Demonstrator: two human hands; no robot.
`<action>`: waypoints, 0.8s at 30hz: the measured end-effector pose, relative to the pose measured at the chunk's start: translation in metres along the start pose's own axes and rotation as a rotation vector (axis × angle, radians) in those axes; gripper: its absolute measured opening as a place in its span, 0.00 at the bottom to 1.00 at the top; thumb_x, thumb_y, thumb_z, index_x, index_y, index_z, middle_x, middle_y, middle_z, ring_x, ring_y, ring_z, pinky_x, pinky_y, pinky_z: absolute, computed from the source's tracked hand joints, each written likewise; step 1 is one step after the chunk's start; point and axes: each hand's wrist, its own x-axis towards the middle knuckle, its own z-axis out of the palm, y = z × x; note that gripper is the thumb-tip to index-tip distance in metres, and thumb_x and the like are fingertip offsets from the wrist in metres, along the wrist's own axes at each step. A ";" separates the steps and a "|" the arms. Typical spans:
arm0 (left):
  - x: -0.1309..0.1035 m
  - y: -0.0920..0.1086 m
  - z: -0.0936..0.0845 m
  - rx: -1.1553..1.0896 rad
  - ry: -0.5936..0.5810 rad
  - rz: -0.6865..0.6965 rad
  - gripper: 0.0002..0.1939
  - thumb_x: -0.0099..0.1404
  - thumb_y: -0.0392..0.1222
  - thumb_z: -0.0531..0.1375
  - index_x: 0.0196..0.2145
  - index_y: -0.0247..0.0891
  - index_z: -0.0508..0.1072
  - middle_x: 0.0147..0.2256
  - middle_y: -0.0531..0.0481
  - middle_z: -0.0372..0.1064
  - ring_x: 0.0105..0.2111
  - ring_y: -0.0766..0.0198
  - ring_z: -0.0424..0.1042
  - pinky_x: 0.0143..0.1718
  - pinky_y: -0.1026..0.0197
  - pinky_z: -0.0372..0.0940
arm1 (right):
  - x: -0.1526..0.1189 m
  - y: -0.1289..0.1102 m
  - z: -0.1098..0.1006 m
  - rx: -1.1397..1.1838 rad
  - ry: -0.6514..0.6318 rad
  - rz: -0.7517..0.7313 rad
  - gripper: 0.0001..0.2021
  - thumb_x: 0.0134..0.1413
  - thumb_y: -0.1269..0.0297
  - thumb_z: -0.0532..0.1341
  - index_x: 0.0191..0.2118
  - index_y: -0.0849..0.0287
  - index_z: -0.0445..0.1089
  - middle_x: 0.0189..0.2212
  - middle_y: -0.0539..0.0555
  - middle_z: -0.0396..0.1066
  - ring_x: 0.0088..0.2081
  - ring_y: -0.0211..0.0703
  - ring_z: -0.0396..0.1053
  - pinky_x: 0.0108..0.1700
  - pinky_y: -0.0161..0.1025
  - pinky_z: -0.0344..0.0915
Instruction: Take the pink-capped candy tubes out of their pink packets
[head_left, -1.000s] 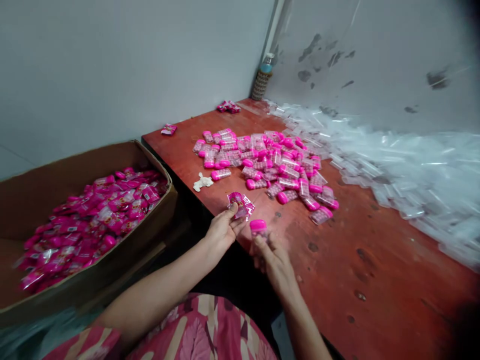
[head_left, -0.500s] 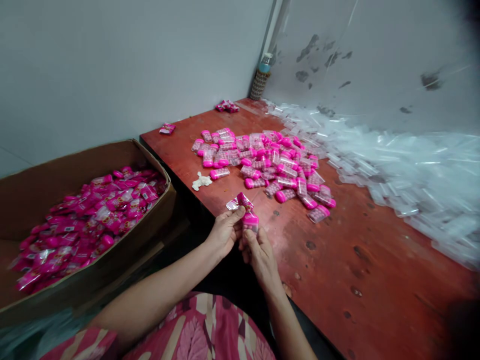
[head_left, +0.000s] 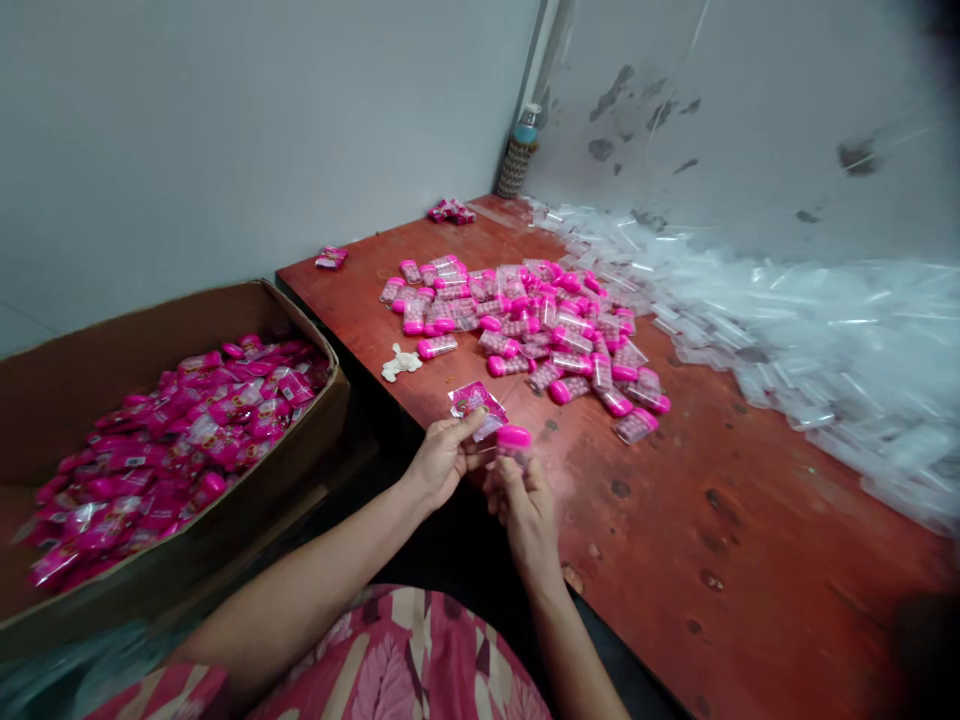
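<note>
Bottle (head_left: pixel 514 439) (pink-capped) in right hand (head_left: pixel 528 508)

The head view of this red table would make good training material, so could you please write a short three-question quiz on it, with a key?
1. One hand holds the printed pink packet and the other the pink-capped container; which hand has the packet?
2. True or false: the cardboard box is to the left of the red table.
3. What is heaped along the table's far right side?
A) Wooden blocks
B) Clear plastic pieces
C) Folded towels

Key:
1. The left hand; the right hand has the container.
2. True.
3. B.
</note>
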 end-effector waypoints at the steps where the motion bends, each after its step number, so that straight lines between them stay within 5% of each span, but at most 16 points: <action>1: 0.000 0.000 0.000 0.020 0.027 0.008 0.12 0.52 0.44 0.62 0.28 0.29 0.71 0.25 0.46 0.70 0.26 0.63 0.71 0.27 0.63 0.67 | 0.003 -0.004 -0.004 0.021 0.067 -0.012 0.11 0.52 0.55 0.54 0.31 0.58 0.62 0.22 0.47 0.65 0.19 0.32 0.59 0.20 0.29 0.55; 4: -0.003 -0.002 0.001 0.184 0.056 0.003 0.12 0.51 0.44 0.63 0.25 0.29 0.72 0.25 0.45 0.71 0.28 0.61 0.72 0.31 0.61 0.67 | 0.018 -0.018 -0.016 0.060 0.149 -0.022 0.11 0.48 0.58 0.59 0.33 0.60 0.66 0.29 0.51 0.69 0.26 0.35 0.64 0.28 0.32 0.60; 8: -0.008 -0.008 0.002 0.340 -0.011 -0.054 0.13 0.48 0.45 0.64 0.20 0.30 0.73 0.23 0.46 0.71 0.27 0.60 0.72 0.30 0.61 0.67 | 0.039 -0.032 -0.026 0.094 -0.043 0.011 0.08 0.40 0.62 0.64 0.24 0.61 0.66 0.19 0.46 0.65 0.20 0.33 0.59 0.24 0.31 0.56; 14: -0.008 -0.008 -0.004 0.336 -0.058 -0.001 0.14 0.51 0.46 0.62 0.28 0.31 0.75 0.28 0.45 0.72 0.31 0.62 0.71 0.34 0.61 0.67 | 0.051 -0.029 -0.022 0.126 -0.093 0.015 0.11 0.38 0.63 0.66 0.20 0.60 0.63 0.16 0.44 0.61 0.18 0.31 0.56 0.21 0.31 0.53; 19: 0.001 -0.008 -0.010 0.147 0.109 -0.052 0.10 0.49 0.40 0.64 0.28 0.29 0.74 0.28 0.43 0.72 0.27 0.63 0.72 0.29 0.63 0.68 | 0.043 -0.020 -0.021 0.072 -0.038 -0.002 0.10 0.45 0.58 0.61 0.27 0.60 0.64 0.18 0.45 0.62 0.17 0.31 0.57 0.20 0.31 0.54; 24: 0.007 -0.007 -0.012 -0.097 0.269 -0.110 0.08 0.50 0.37 0.64 0.28 0.29 0.71 0.26 0.45 0.72 0.25 0.65 0.71 0.26 0.63 0.69 | 0.006 -0.013 -0.022 -0.016 -0.100 0.039 0.10 0.52 0.56 0.55 0.35 0.58 0.63 0.24 0.49 0.68 0.22 0.35 0.66 0.26 0.34 0.64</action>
